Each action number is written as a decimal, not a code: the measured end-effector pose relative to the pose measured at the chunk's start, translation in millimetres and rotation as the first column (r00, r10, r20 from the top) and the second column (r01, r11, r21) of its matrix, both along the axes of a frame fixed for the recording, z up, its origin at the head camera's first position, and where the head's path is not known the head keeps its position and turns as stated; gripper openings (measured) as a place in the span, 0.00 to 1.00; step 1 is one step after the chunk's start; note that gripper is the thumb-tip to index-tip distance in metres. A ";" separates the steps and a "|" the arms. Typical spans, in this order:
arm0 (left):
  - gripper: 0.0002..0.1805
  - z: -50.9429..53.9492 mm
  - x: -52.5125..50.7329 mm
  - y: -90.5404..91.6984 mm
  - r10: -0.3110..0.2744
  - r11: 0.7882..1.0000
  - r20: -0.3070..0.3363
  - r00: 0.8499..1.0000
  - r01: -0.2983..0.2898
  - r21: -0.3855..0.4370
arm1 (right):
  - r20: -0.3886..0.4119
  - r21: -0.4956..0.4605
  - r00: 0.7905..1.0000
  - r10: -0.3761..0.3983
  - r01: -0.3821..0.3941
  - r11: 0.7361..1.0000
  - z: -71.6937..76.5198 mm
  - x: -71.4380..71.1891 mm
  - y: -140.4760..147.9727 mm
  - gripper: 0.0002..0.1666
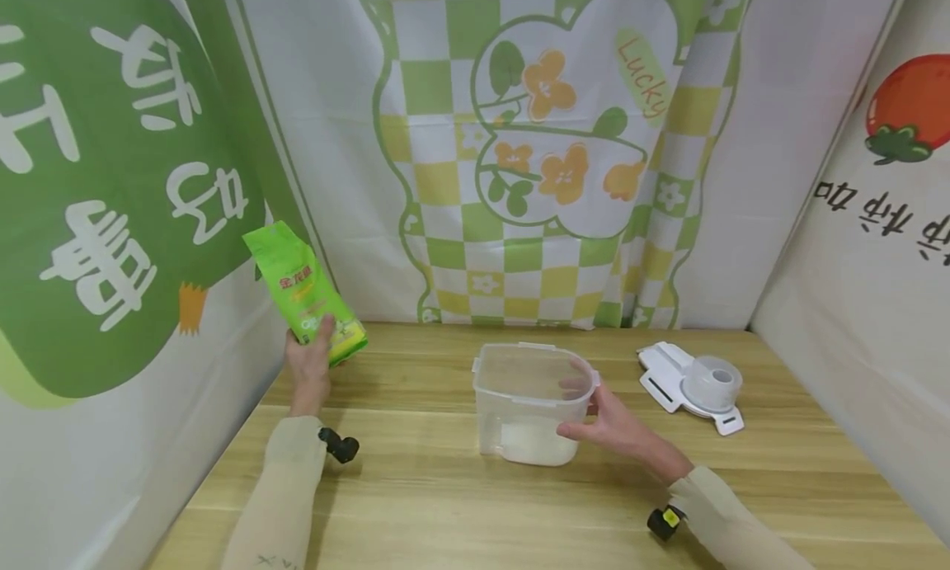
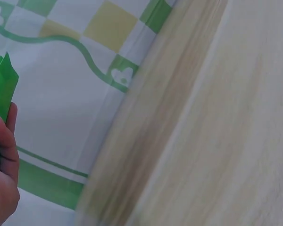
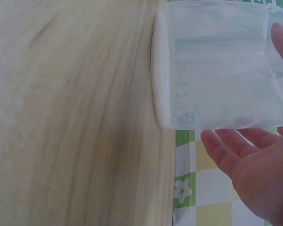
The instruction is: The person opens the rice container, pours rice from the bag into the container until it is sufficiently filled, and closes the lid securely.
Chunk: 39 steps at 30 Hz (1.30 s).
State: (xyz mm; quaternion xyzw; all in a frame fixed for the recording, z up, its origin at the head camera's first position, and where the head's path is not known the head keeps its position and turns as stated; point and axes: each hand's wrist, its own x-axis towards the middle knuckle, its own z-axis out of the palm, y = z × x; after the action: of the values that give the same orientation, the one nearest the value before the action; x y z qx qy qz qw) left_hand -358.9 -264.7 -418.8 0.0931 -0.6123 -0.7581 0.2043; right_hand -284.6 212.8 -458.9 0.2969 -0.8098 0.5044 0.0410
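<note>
Bag (image 1: 298, 285): green one, out at the left side of the table (image 1: 416, 508), well apart from the tub, top tipped left. Can't tell if it's sealed, or if its bottom touches the wood.
Left hand (image 1: 310, 370): grasping the bag near its lower end, thumb across the front.
Tub (image 1: 496, 403): see-through plastic, upright mid-table, no lid on. White layer (image 1: 534, 445) at the bottom, maybe rice, can't swear to it.
Right hand (image 1: 614, 423): grasping the tub's right side, thumb on the near face, fingers behind.
Lid (image 1: 663, 370): white, lying right of the tub, with a clear cup (image 1: 712, 384) on it.
Step in hand: bag's nowhere near the tub's mouth, so I'd call this parking the bag, not pouring.
Next move: probably calls for standing the bag straight before letting go, otherwise it might flop. Tub looks stable, so the right hand could get the lid.
</note>
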 end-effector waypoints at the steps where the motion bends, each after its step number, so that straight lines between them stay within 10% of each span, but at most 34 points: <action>1: 0.32 2.5 1.5 2.0 -0.001 1.000 -0.012 1.000 0.001 -0.018 | -0.001 -0.002 1.000 0.001 -0.001 1.000 -0.4 0.5 -0.2 0.60; 14: 0.30 46.2 16.3 28.7 -0.058 0.985 -0.116 0.992 0.038 -0.167 | 0.011 -0.014 1.000 0.005 -0.004 1.000 -4.4 -2.2 -0.9 0.61; 26: 0.27 53.3 13.3 43.4 -0.117 0.968 -0.164 0.979 0.075 -0.240 | 0.034 -0.019 0.998 0.045 -0.044 0.999 1.3 -7.5 -0.2 0.60; 39: 0.31 71.9 33.0 67.0 -0.258 0.854 -0.080 0.963 0.189 -0.485 | 0.081 -0.110 0.984 0.161 -0.152 0.982 0.6 -10.1 -2.5 0.59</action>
State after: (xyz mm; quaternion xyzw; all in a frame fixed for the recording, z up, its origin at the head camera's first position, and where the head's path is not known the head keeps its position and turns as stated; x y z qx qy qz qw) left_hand -325.9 -197.7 -346.9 -0.0859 -0.7691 -0.6088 0.1743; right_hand -294.6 210.3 -458.2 0.3342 -0.7577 0.5602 -0.0198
